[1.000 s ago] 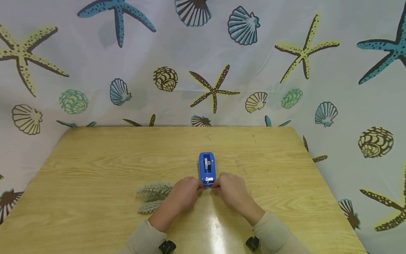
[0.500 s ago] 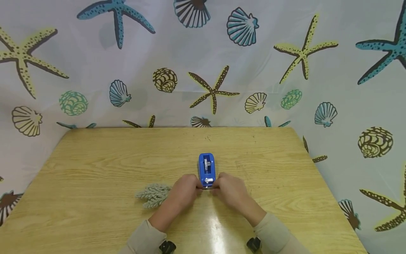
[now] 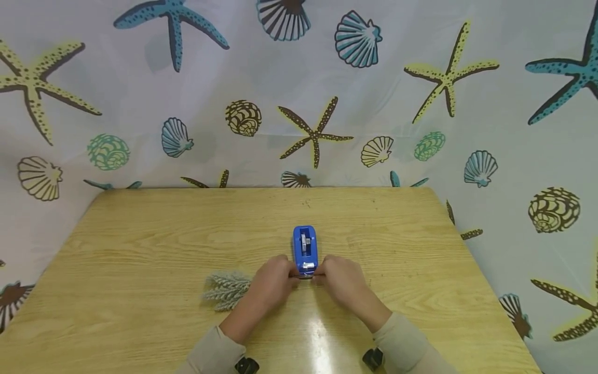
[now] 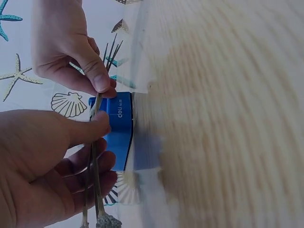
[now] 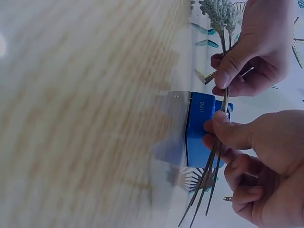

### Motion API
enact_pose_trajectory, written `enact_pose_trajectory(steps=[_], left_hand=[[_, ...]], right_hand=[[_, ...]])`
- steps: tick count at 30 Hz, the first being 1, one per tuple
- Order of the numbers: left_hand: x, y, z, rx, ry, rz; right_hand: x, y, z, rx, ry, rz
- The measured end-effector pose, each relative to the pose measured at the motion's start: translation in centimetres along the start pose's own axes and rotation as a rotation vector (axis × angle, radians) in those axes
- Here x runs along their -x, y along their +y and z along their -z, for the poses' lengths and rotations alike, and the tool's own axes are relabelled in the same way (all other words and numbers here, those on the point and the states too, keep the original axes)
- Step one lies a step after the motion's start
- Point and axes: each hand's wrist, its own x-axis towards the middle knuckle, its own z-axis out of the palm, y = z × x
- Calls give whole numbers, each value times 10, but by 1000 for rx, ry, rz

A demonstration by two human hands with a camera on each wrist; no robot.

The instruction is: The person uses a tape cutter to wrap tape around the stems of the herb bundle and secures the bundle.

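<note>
A small bunch of dried flower stems (image 5: 222,102) with pale grey-green heads (image 3: 227,291) lies across both hands. My left hand (image 3: 272,284) pinches the stems between thumb and fingers on the side of the heads. Farther along toward the bare ends, my right hand (image 3: 341,279) pinches them as well. Just beyond the fingertips stands a blue tape dispenser (image 3: 306,246) with a roll of tape in it. Between the two hands, the stems run close in front of its cutting end; whether tape touches them is too small to tell.
The dispenser stands on a light wooden table (image 3: 163,234). A white curtain (image 3: 210,78) printed with starfish and shells hangs behind the table and along its sides. Dark wrist cameras (image 3: 246,364) sit below both sleeves.
The flower heads have turned and shifted slightly by the left hand, as if the stems rolled between the fingers. Both hands stay nearly in place, and the dispenser has not moved.
</note>
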Motion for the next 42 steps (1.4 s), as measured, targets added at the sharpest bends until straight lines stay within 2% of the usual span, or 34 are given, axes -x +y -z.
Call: enact_pose_trajectory(steps=[4, 9, 20, 30, 37, 42], left_hand=[[1, -1, -1, 9, -32, -4], [3, -3, -1, 6, -32, -39], [-1, -7, 2, 72, -12, -31], [-3, -7, 3, 89, 32, -14], [-3, -9, 0, 59, 66, -38], [-3, -10, 1, -8, 55, -61]], right_hand=[[0, 0, 0, -7, 21, -4], [-1, 0, 1, -5, 25, -9], [-1, -1, 1, -46, 35, -35], [-5, 0, 1, -72, 46, -84], [-8, 0, 1, -66, 63, -101], [-11, 0, 0, -50, 77, -108]])
